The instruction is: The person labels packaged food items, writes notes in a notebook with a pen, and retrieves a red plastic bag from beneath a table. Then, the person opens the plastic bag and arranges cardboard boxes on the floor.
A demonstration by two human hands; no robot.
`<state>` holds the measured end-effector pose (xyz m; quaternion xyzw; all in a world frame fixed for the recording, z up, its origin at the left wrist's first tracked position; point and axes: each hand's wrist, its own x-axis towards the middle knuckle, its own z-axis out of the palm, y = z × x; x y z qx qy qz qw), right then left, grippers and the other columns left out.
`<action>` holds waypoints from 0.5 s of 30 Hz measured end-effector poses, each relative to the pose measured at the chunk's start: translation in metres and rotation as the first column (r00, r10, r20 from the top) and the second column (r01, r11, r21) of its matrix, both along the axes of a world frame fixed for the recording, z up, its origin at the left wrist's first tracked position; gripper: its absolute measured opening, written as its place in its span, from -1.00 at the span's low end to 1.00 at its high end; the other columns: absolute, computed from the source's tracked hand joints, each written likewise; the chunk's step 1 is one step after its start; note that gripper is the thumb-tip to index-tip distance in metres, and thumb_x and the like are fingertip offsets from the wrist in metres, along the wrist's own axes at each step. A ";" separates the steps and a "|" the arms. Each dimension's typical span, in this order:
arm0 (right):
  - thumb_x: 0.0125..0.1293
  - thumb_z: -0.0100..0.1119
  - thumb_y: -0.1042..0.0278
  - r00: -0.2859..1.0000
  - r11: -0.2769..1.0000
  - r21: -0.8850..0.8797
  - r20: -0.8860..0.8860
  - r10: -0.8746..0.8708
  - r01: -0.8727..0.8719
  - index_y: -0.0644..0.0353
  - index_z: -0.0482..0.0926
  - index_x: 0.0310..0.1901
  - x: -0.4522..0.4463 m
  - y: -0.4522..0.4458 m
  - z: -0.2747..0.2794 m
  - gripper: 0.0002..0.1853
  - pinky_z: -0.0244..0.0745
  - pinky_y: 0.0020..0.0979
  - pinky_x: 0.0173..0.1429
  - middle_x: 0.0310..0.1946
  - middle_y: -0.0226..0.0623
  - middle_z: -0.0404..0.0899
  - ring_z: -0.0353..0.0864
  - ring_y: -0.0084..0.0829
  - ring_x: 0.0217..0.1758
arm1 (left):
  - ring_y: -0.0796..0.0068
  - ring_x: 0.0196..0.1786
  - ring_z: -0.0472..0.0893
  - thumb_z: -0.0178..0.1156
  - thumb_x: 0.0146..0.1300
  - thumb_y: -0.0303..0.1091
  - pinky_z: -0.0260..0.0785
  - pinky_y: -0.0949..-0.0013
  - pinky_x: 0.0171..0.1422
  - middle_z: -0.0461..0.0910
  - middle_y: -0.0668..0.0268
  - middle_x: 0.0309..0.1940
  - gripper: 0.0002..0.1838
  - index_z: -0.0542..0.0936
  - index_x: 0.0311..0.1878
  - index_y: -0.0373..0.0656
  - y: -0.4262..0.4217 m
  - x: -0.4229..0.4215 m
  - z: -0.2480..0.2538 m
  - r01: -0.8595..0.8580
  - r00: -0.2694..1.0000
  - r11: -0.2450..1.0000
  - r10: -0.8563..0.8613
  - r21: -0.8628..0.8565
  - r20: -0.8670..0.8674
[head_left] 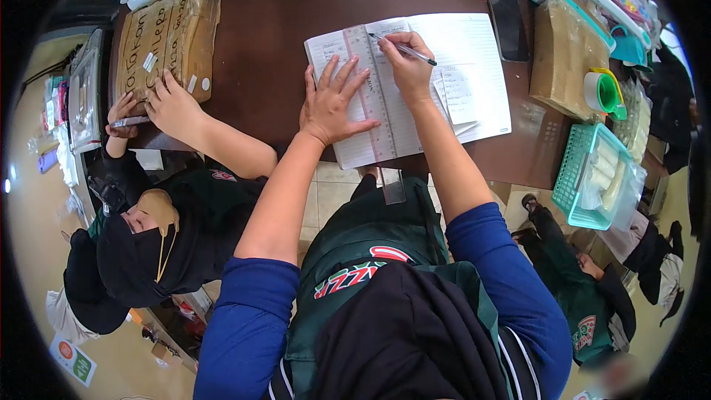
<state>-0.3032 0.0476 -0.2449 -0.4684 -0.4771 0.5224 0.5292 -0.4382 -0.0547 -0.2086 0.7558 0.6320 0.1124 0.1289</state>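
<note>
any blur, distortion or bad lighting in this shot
Head view, overall: strong fisheye bending, fading to black at the corners; head view, upper middle: notebook brightly lit, right hand and pen fairly crisp; head view, lower right: a blurred patch hides detail.

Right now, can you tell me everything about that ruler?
The ruler looks like clear plastic with a pinkish tint: long, straight, with small markings. It lies flat on the open notebook, running from top to bottom. The left hand rests partly on it. The pen in the right hand is near its upper end; I can't tell if it touches.
</note>
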 end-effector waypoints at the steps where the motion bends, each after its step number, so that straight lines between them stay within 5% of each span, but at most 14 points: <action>1: 0.02 0.25 0.49 1.000 1.000 0.000 0.001 0.000 0.000 0.26 0.53 -0.44 0.000 0.000 0.000 -0.90 0.40 -0.61 -0.34 -0.49 -0.40 0.55 0.48 -0.66 -0.44 | 0.25 0.40 -0.09 0.19 -0.29 0.36 -0.40 -0.21 0.35 0.03 0.43 0.34 -0.09 0.26 0.23 0.26 0.000 0.000 0.000 0.003 1.000 1.000 -0.003 0.003 0.000; 4: 0.00 0.25 0.51 1.000 1.000 0.028 0.020 0.003 -0.003 0.27 0.52 -0.45 0.000 0.001 0.000 -0.90 0.41 -0.58 -0.32 -0.50 -0.37 0.55 0.50 -0.62 -0.43 | 0.25 0.40 -0.08 0.18 -0.28 0.37 -0.39 -0.21 0.35 0.04 0.43 0.33 -0.09 0.27 0.23 0.26 0.000 0.000 -0.001 0.006 1.000 1.000 -0.005 0.010 -0.003; 6: -0.03 0.25 0.54 0.985 0.969 0.248 0.170 -0.035 -0.008 0.28 0.51 -0.47 0.000 0.002 0.000 -0.90 0.43 -0.54 -0.32 -0.50 -0.32 0.55 0.52 -0.54 -0.43 | 0.25 0.40 -0.08 0.18 -0.28 0.37 -0.39 -0.21 0.35 0.04 0.43 0.33 -0.10 0.27 0.23 0.27 0.001 0.000 -0.001 0.005 1.000 1.000 -0.005 0.004 -0.003; 15: -0.08 0.24 0.59 0.928 0.914 0.383 0.373 -0.018 -0.136 0.28 0.48 -0.51 0.010 -0.003 0.020 -0.89 0.44 -0.50 -0.33 -0.50 -0.26 0.53 0.53 -0.44 -0.44 | 0.25 0.39 -0.06 0.17 -0.27 0.37 -0.35 -0.22 0.35 0.04 0.44 0.33 -0.11 0.27 0.22 0.28 0.001 0.001 0.000 0.004 1.000 1.000 -0.004 0.010 -0.020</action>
